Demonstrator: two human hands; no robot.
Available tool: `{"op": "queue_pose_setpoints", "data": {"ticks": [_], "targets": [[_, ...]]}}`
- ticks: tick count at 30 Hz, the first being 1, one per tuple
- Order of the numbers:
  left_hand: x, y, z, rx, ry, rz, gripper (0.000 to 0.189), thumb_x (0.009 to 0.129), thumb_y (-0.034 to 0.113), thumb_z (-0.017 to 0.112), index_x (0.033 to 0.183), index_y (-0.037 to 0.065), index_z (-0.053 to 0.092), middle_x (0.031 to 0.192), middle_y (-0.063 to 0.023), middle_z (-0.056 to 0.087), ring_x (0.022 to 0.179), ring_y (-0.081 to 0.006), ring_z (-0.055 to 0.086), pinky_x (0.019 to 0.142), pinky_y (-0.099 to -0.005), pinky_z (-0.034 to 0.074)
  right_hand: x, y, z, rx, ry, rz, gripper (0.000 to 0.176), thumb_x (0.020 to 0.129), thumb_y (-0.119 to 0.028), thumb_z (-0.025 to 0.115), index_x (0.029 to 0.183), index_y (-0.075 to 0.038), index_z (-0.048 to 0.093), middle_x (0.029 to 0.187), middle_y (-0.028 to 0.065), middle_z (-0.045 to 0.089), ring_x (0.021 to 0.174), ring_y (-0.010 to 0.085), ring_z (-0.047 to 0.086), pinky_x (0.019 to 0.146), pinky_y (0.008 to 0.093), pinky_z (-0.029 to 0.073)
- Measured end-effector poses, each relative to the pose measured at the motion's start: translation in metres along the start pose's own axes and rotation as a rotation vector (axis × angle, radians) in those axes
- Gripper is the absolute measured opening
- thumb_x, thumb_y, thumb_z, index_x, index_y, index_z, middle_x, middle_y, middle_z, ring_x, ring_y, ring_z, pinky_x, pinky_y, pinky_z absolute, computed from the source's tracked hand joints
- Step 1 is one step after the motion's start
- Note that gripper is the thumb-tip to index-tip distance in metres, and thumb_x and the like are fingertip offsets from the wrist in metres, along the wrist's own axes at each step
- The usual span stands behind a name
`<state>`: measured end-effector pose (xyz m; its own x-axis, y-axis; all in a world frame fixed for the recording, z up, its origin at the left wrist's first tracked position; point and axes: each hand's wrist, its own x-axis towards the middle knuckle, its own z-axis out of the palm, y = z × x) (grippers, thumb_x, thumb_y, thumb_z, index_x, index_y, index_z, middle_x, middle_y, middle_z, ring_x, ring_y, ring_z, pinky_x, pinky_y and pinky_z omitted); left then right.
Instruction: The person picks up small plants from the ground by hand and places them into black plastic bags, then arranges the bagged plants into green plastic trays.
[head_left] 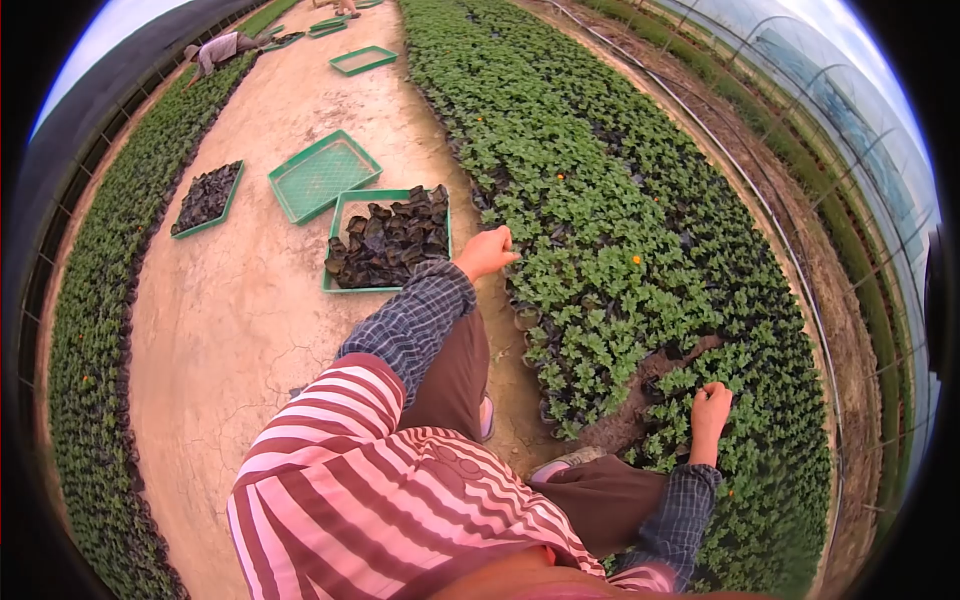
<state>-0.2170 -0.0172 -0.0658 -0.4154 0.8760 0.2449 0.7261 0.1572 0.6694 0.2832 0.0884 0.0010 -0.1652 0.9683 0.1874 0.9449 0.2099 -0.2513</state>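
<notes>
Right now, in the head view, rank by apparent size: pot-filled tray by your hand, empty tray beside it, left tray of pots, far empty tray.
1. Pot-filled tray and empty tray beside it: about alike.
2. Left tray of pots.
3. Far empty tray.
Distance from the camera may explain the differences.

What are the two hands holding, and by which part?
Cannot tell. The left hand is a fist at the edge of the seedlings, nothing visible in it; the right hand reaches among them, its grip hidden.

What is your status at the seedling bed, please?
Left hand closed at bed edge, beside tray of black pots. Right hand in seedlings by bare gap. Nothing blocking either hand.
</notes>
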Motion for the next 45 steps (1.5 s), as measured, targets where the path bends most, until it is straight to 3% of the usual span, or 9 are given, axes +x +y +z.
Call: {"op": "queue_pose_setpoints", "data": {"ticks": [10, 16, 21, 23, 24, 26, 29, 45], "targets": [[0.003, -0.021, 0.010, 0.038, -0.039, 0.033, 0.019, 0.081, 0.015, 0.066, 0.075, 0.004, 0.052, 0.066, -0.0119, 0.058, 0.063, -0.0277, 0.057, 0.058, -0.0399, 0.043, 0.000, 0.004, 0.004, 0.000, -0.011, -0.001, 0.014, 0.086, -0.009, 0.059, 0.096, -0.001, 0.053, 0.102, 0.0140, 0.048, 0.084, 0.0295, 0.052, 0.072, 0.0397, 0.044], [0.004, -0.018, 0.007, -0.045, -0.165, -0.081, 0.022, 0.084, 0.019, 0.065, 0.075, 0.005, 0.052, 0.062, -0.0103, 0.057, 0.056, -0.0227, 0.058, 0.054, -0.0377, 0.044, -0.001, -0.003, -0.001, -0.008, -0.057, 0.032, 0.013, 0.087, -0.009, 0.058, 0.096, -0.001, 0.052, 0.102, 0.0136, 0.047, 0.082, 0.0288, 0.051, 0.072, 0.0402, 0.044], [0.002, -0.017, 0.003, 0.111, -0.128, 0.021, 0.023, 0.080, 0.016, 0.069, 0.073, 0.005, 0.049, 0.063, -0.0112, 0.057, 0.058, -0.0251, 0.058, 0.054, -0.0386, 0.043, -0.003, 0.002, 0.000, 0.002, -0.027, -0.029, 0.012, 0.087, -0.008, 0.058, 0.094, -0.001, 0.052, 0.101, 0.0135, 0.046, 0.080, 0.0294, 0.050, 0.071, 0.0406, 0.043], [-0.001, -0.016, 0.001, 0.012, -0.141, 0.019, 0.021, 0.077, 0.011, 0.068, 0.073, 0.005, 0.048, 0.063, -0.0112, 0.056, 0.058, -0.0256, 0.058, 0.054, -0.0391, 0.043, 0.004, 0.017, 0.016, 0.054, 0.010, -0.057, 0.011, 0.084, -0.004, 0.059, 0.090, -0.001, 0.051, 0.097, 0.0140, 0.046, 0.081, 0.0302, 0.050, 0.071, 0.0411, 0.043], [0.000, -0.017, 0.001, 0.009, -0.176, -0.015, 0.027, 0.074, 0.018, 0.072, 0.072, 0.006, 0.049, 0.067, -0.0132, 0.057, 0.068, -0.0318, 0.058, 0.060, -0.0425, 0.044, 0.002, 0.011, 0.011, 0.046, -0.025, -0.025, 0.011, 0.085, -0.004, 0.059, 0.091, 0.000, 0.051, 0.097, 0.0140, 0.046, 0.081, 0.0297, 0.051, 0.070, 0.0411, 0.043], [-0.004, -0.011, -0.001, -0.087, -0.209, -0.046, 0.027, 0.077, 0.017, 0.071, 0.070, 0.006, 0.048, 0.060, -0.0108, 0.057, 0.056, -0.0238, 0.059, 0.054, -0.0391, 0.044, -0.002, -0.001, 0.003, 0.030, -0.053, 0.017, 0.010, 0.087, -0.006, 0.058, 0.090, 0.000, 0.051, 0.098, 0.0137, 0.045, 0.081, 0.0291, 0.050, 0.070, 0.0419, 0.043], [0.000, -0.007, -0.006, -0.094, -0.238, -0.071, 0.027, 0.079, 0.017, 0.070, 0.070, 0.005, 0.048, 0.061, -0.0113, 0.057, 0.056, -0.0227, 0.059, 0.053, -0.0383, 0.044, -0.001, 0.000, 0.005, 0.040, -0.072, 0.055, 0.010, 0.086, -0.005, 0.058, 0.090, 0.000, 0.051, 0.098, 0.0141, 0.045, 0.081, 0.0293, 0.049, 0.071, 0.0420, 0.043], [-0.008, -0.016, -0.002, -0.029, -0.213, -0.019, 0.025, 0.083, 0.023, 0.064, 0.075, 0.003, 0.050, 0.069, -0.0166, 0.058, 0.068, -0.0334, 0.058, 0.061, -0.0444, 0.043, -0.005, -0.004, -0.001, 0.005, -0.080, 0.010, 0.011, 0.087, -0.006, 0.058, 0.092, 0.001, 0.050, 0.098, 0.0147, 0.044, 0.076, 0.0283, 0.048, 0.067, 0.0410, 0.043]]}}
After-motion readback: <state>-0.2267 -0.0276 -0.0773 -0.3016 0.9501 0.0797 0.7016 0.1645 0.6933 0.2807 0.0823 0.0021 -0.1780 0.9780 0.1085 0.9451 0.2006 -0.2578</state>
